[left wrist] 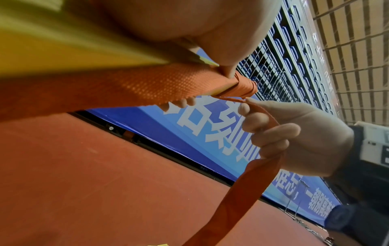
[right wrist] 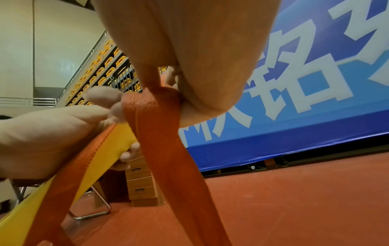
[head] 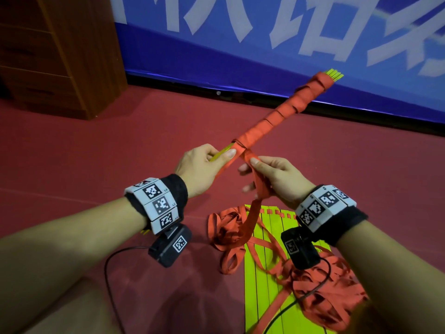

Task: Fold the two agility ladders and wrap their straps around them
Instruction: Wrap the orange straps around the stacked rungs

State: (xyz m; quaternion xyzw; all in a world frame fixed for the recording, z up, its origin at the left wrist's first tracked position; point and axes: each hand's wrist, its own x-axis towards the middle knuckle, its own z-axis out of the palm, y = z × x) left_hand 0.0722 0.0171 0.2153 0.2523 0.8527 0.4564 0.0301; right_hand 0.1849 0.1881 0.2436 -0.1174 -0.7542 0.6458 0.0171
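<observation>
2 hands work 1 bundle [head: 284,112]: left hand [head: 199,167] grips its yellow end, right hand [head: 272,177] pinches the loose orange strap [head: 250,213].

an indoor sports hall, by every sign. underfoot, a dark red sports floor [head: 120,145]. along its edge, a blue barrier board [head: 265,56] printed with big white characters. beyond it, rising tiers of yellow seats [right wrist: 99,73] and blue seats [left wrist: 294,55] behind metal railings. off to one side, a wooden drawer cabinet [head: 60,51] and the leg of a folding chair [right wrist: 101,204]. on the floor, training gear: yellow ladder rungs [head: 265,273] tangled with orange straps [head: 231,227].
</observation>
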